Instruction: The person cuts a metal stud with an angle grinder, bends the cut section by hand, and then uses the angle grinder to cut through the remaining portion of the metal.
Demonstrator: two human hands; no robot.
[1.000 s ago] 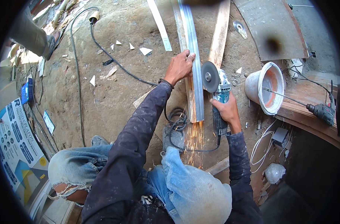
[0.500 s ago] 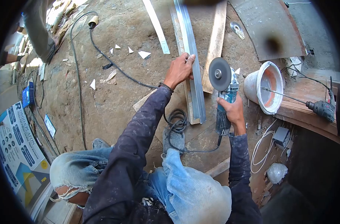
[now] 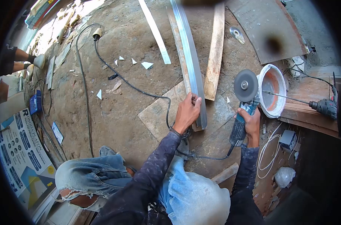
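My left hand [image 3: 188, 112] is closed on the near part of a long silvery metal channel [image 3: 188, 56], its fingers curled at the strip's edge. The channel lies on top of a wooden plank [image 3: 181, 52]. My right hand [image 3: 251, 125] grips the body of a blue-and-black angle grinder [image 3: 238, 129]. The grinder points away from me, with its dark round cutting disc [image 3: 246, 85] at the far end, apart from the channel and in front of the bucket's left side. Whether the disc spins cannot be made out. Its cord runs left from the handle.
A paint-crusted bucket [image 3: 265, 71] lies tipped at the right beside a drill [image 3: 324, 108] with a long mixing rod. Another board [image 3: 215, 52], a white strip [image 3: 155, 33] and a black cable [image 3: 129, 83] lie on the dirt. Another person's arms [image 3: 22, 62] show at far left.
My left hand has moved nearer to me along the channel. The grinder has shifted right and slightly nearer, away from the channel. A standing leg at the upper left has left view.
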